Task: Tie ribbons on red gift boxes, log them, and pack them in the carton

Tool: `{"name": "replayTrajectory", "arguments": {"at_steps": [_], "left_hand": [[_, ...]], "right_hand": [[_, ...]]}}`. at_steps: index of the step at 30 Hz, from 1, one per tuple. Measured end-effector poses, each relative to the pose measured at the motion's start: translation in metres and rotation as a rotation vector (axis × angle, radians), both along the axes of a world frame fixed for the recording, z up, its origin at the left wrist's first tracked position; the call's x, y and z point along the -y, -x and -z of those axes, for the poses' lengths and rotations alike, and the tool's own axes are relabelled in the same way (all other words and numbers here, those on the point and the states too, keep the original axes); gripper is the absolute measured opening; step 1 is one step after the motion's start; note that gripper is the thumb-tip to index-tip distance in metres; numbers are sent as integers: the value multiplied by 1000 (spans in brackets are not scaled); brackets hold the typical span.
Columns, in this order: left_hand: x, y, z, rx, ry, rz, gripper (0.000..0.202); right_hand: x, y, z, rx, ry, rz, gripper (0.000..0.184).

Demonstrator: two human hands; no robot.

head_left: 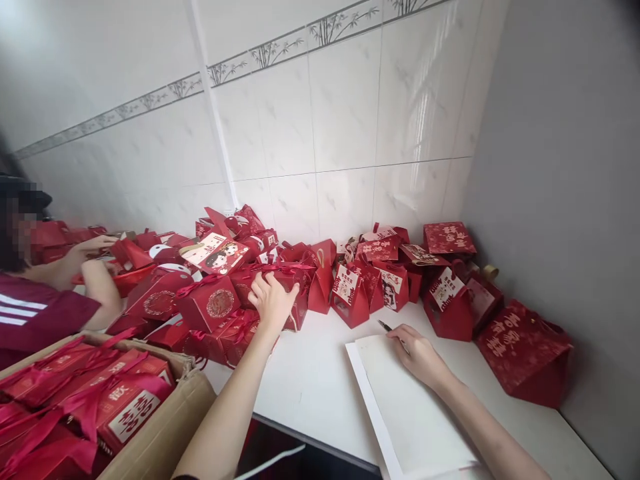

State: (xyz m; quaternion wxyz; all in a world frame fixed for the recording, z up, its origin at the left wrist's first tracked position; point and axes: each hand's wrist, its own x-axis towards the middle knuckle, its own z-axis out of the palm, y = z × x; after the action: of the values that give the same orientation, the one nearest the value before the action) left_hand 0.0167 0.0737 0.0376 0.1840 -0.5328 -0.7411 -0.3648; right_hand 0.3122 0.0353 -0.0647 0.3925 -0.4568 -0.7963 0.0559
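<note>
My left hand (273,298) reaches forward onto a red gift box with a ribbon (293,280), its fingers curled over the box's top edge. My right hand (419,353) rests on a sheet of white paper (405,407) and pinches a pen (386,326) whose tip points to the upper left. Several red gift boxes (210,303) lie piled across the white table (310,387) around both hands.
A cardboard carton (165,427) full of red boxes stands at the lower left. Another person in a maroon shirt (35,313) handles boxes at the far left. A tiled wall (345,113) backs the table and a grey wall (565,173) closes the right side.
</note>
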Motion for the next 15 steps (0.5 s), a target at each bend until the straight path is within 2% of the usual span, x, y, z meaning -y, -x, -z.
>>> {"name": "replayTrajectory", "arguments": {"at_steps": [3, 5, 7, 9, 11, 12, 13, 15], "left_hand": [[9, 0, -7, 18, -24, 51, 62], [20, -2, -14, 14, -149, 164, 70], [34, -6, -21, 30, -303, 363, 74], [47, -14, -25, 176, -363, 657, 72], [54, -28, -26, 511, -277, 1013, 66], [54, -36, -25, 758, -179, 1168, 61], [52, -45, -22, 1023, -59, 1274, 54], [43, -66, -11, 1483, 195, 1308, 41]], "right_hand": [[2, -1, -2, -23, 1, 8, 26], [3, -2, -5, -53, -7, -3, 26], [4, -2, -11, -113, 8, -12, 25], [6, -1, -18, -231, 78, -6, 24], [9, 0, -24, -416, 222, -47, 27], [10, 1, -27, -531, 313, -109, 31], [12, 1, -29, -651, 402, -195, 37], [14, 2, -31, -853, 554, -404, 50]]}}
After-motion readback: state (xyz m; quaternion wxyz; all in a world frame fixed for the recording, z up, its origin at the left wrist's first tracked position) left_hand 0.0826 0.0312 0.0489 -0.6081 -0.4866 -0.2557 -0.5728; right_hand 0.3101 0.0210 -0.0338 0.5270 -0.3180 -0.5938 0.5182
